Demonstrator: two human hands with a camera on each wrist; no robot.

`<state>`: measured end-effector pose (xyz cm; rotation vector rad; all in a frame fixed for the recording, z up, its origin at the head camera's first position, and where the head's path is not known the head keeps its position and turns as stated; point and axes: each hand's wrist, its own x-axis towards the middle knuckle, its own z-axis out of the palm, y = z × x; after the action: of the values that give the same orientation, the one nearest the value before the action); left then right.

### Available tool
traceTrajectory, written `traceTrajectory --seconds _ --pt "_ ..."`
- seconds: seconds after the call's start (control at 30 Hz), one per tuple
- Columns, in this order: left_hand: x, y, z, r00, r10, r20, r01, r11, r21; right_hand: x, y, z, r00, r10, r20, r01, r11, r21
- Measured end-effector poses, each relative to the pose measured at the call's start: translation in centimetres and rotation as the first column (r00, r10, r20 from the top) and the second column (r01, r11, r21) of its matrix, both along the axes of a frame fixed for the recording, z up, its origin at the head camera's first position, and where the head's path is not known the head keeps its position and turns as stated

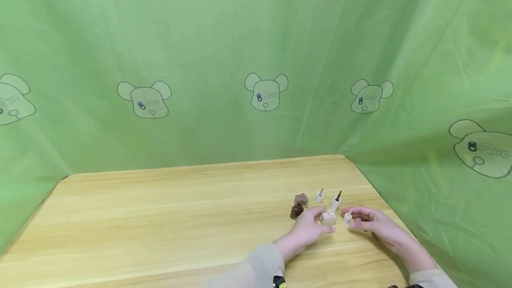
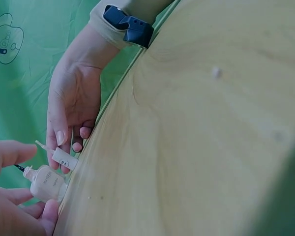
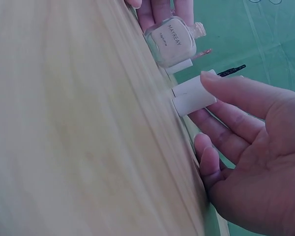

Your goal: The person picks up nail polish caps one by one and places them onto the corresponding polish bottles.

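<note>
A pale pink nail polish bottle (image 1: 328,218) stands uncapped on the table, its lettering facing the person. Around it my left hand (image 1: 307,229) is spread, thumb in front and fingers at its side and back. To the right, a white nail polish cap (image 3: 196,101) stands with its pale brush (image 2: 42,145) upward. The thumb and fingers of my right hand (image 1: 378,226) pinch this cap. Behind it stands a white cap with a dark brush (image 1: 337,200), and farther left a white cap with a pinkish brush (image 1: 319,196).
Just left of the left hand stand a dark brown polish bottle (image 1: 297,211) and a mauve one (image 1: 301,199). The wooden table (image 1: 160,226) extends left. A green curtain (image 1: 208,57) with bear heads hangs along the back and sides.
</note>
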<state>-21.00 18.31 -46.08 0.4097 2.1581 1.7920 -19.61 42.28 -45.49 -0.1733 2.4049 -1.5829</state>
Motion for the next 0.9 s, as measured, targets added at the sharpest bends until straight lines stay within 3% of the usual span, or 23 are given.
traceTrajectory --seconds 0.27,0.53,0.7,0.9 --pt "0.1 1.1 -0.3 0.994 0.071 -0.082 -0.074 0.997 -0.034 0.4 -0.8 0.2 0.997 -0.071 -0.001 0.071 0.996 0.045" --pt "0.4 1.6 0.0 0.978 0.123 -0.167 -0.138 0.987 -0.083 0.4 -0.8 0.0 0.995 -0.098 -0.024 0.099 0.993 0.065" --pt "0.4 1.4 0.3 0.963 0.122 -0.24 -0.156 0.98 -0.127 0.3 -0.8 0.1 0.995 -0.098 -0.011 0.099 0.993 0.059" --pt "0.4 1.2 0.3 0.961 0.105 -0.256 -0.149 0.976 -0.158 0.3 -0.9 0.2 0.997 -0.074 -0.021 0.075 0.995 0.059"
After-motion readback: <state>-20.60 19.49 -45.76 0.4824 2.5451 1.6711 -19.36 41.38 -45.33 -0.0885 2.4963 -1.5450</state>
